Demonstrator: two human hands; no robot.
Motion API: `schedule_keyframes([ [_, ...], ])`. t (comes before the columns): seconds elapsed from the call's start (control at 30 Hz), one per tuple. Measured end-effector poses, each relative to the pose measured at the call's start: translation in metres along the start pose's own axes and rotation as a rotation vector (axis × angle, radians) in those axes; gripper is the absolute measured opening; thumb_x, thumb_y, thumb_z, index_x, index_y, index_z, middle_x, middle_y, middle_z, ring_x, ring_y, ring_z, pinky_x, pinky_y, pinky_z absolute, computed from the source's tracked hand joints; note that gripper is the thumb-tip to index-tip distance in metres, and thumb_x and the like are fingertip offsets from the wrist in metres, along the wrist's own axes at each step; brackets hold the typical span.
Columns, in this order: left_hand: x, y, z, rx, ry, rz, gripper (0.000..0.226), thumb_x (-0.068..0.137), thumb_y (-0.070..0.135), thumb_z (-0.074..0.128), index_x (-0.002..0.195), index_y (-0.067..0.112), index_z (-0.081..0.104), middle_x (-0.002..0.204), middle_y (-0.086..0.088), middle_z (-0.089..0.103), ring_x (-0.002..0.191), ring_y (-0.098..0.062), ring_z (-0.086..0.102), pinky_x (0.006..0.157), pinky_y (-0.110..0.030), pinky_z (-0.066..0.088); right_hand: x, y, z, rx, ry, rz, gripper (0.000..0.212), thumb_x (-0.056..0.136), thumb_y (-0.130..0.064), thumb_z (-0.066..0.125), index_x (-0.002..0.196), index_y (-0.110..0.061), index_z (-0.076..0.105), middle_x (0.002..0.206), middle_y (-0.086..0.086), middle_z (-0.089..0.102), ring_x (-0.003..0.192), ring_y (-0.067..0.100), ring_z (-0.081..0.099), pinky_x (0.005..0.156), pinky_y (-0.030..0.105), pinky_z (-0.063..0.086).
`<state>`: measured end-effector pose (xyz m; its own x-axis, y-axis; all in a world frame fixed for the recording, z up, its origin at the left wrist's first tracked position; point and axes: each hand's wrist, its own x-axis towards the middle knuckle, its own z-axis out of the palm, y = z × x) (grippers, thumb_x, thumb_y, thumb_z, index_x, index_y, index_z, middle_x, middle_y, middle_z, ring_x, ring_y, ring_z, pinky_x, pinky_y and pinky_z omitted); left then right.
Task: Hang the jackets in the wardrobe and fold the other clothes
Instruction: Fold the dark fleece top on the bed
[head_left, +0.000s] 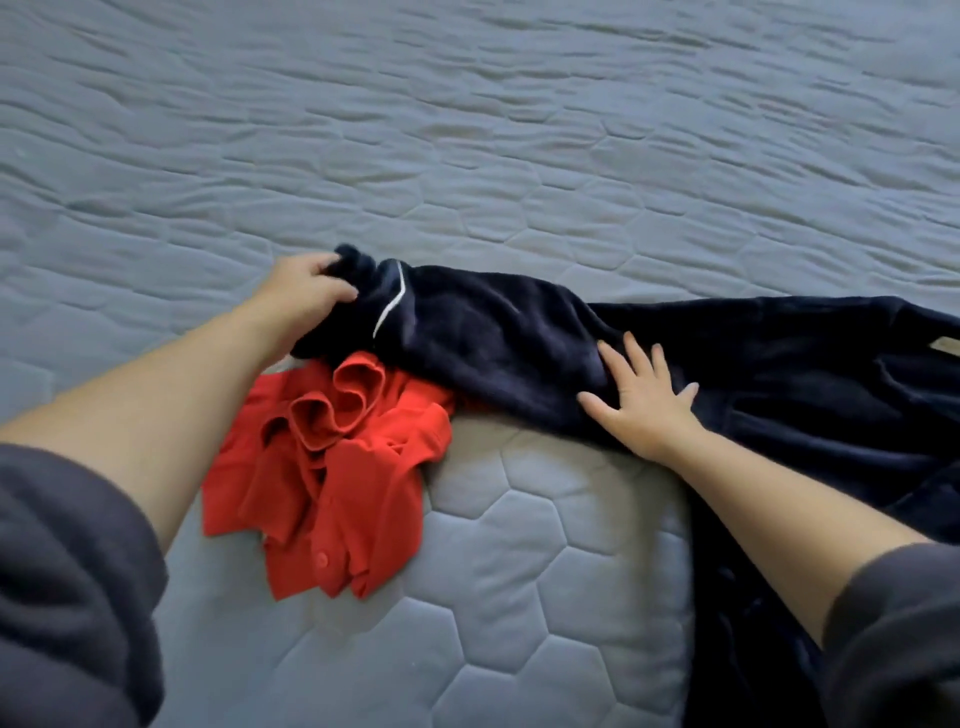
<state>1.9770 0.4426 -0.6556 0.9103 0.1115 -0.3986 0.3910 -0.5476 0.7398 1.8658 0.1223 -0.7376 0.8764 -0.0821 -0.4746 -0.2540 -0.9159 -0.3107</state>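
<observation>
Laying the dark blue fleece (519, 332) out on the bed (519, 156), you hold its left end in your curled left grip (306, 291). Your right grip (644, 395) lies flat on it. Next, I think, pull it smooth.

left hand (304, 292) curled and gripping, right hand (645, 402) flat and splayed.

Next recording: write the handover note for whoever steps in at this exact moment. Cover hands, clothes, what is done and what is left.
Hands: the left hand grips the cuff end of the navy garment. The right hand presses flat on it, fingers spread.
Clothes: the navy garment lies stretched across the bed cover, its sleeve overlapping the top of the red garment, which lies crumpled.
Done: nothing in view is folded or hung.
Left: both garments. The wardrobe is not in view.
</observation>
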Motion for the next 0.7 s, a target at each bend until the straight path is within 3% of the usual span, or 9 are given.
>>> schedule_keyframes([
  [0.1, -0.003, 0.026, -0.032, -0.357, 0.131, 0.174, 0.043, 0.077, -0.017, 0.041, 0.083, 0.022, 0.061, 0.062, 0.016, 0.065, 0.071, -0.009, 0.058, 0.065, -0.019, 0.048, -0.013, -0.012, -0.017, 0.234, 0.312, -0.053, 0.064, 0.093, -0.041, 0.049, 0.149, -0.032, 0.020, 0.160, -0.007, 0.002, 0.147, 0.017, -0.006, 0.111, 0.063, 0.001],
  [0.17, -0.008, 0.019, -0.052, -0.274, 0.225, 0.133, 0.045, 0.075, -0.018, 0.039, 0.077, 0.022, 0.059, 0.057, 0.018, 0.063, 0.070, -0.012, 0.057, 0.061, -0.019, 0.048, -0.018, -0.015, -0.023, 0.225, 0.364, -0.048, 0.062, 0.094, -0.039, 0.046, 0.149, -0.032, 0.019, 0.160, -0.008, 0.002, 0.147, 0.016, -0.006, 0.112, 0.062, -0.001],
  [0.27, -0.021, -0.011, -0.059, -0.006, 0.167, -0.183, 0.034, 0.079, -0.014, 0.039, 0.071, 0.016, 0.053, 0.051, 0.006, 0.059, 0.066, -0.025, 0.048, 0.046, -0.017, 0.040, -0.019, -0.018, -0.018, 0.055, 0.182, -0.017, 0.063, 0.095, -0.048, 0.038, 0.150, -0.039, 0.008, 0.160, -0.007, -0.009, 0.146, 0.021, -0.014, 0.110, 0.065, -0.001],
  [0.37, -0.024, -0.008, -0.046, -0.102, -0.008, -0.432, 0.015, 0.090, 0.019, 0.047, 0.080, 0.015, 0.057, 0.065, -0.009, 0.061, 0.056, -0.025, 0.055, 0.054, -0.023, 0.037, -0.015, -0.022, -0.009, 0.026, 0.108, -0.026, 0.062, 0.096, -0.052, 0.032, 0.149, -0.043, 0.002, 0.158, -0.009, -0.016, 0.145, 0.023, -0.020, 0.109, 0.066, -0.003],
  [0.43, -0.017, -0.005, -0.035, -0.041, -0.100, -0.432, 0.023, 0.094, 0.032, 0.050, 0.083, 0.014, 0.060, 0.063, -0.005, 0.065, 0.052, -0.019, 0.060, 0.053, -0.023, 0.041, -0.013, -0.025, -0.003, -0.022, 0.046, -0.038, 0.061, 0.096, -0.055, 0.029, 0.149, -0.044, 0.001, 0.158, -0.009, -0.017, 0.144, 0.024, -0.020, 0.108, 0.066, -0.004],
  [0.5, -0.005, -0.007, -0.031, 0.115, 0.047, -0.259, 0.020, 0.093, 0.025, 0.055, 0.093, 0.008, 0.064, 0.088, -0.012, 0.067, 0.070, -0.024, 0.061, 0.063, -0.029, 0.046, -0.013, -0.025, 0.001, -0.057, 0.015, -0.024, 0.061, 0.096, -0.056, 0.028, 0.149, -0.044, 0.001, 0.158, -0.008, -0.016, 0.145, 0.025, -0.020, 0.108, 0.067, -0.004],
  [0.57, 0.007, -0.009, -0.041, 0.220, 0.275, -0.134, 0.030, 0.091, 0.027, 0.056, 0.108, 0.002, 0.064, 0.109, -0.021, 0.064, 0.096, -0.032, 0.061, 0.084, -0.038, 0.050, -0.013, -0.026, 0.004, -0.051, 0.060, -0.011, 0.061, 0.096, -0.054, 0.028, 0.149, -0.043, 0.000, 0.159, -0.008, -0.015, 0.145, 0.025, -0.019, 0.108, 0.067, -0.002],
  [0.63, 0.010, -0.014, -0.051, 0.182, 0.293, -0.204, 0.044, 0.084, 0.038, 0.059, 0.114, 0.005, 0.062, 0.116, -0.020, 0.063, 0.106, -0.035, 0.059, 0.092, -0.042, 0.048, -0.012, -0.026, 0.004, -0.073, 0.021, 0.005, 0.060, 0.097, -0.055, 0.026, 0.149, -0.042, -0.001, 0.159, -0.007, -0.015, 0.145, 0.025, -0.017, 0.108, 0.067, -0.001],
  [0.7, 0.001, -0.021, -0.044, 0.163, 0.109, -0.400, 0.051, 0.086, 0.042, 0.058, 0.124, 0.007, 0.055, 0.120, -0.015, 0.057, 0.109, -0.032, 0.055, 0.085, -0.039, 0.043, -0.011, -0.026, 0.004, -0.112, -0.049, 0.020, 0.062, 0.096, -0.058, 0.024, 0.150, -0.040, -0.002, 0.159, -0.006, -0.015, 0.146, 0.026, -0.016, 0.108, 0.067, 0.001],
])
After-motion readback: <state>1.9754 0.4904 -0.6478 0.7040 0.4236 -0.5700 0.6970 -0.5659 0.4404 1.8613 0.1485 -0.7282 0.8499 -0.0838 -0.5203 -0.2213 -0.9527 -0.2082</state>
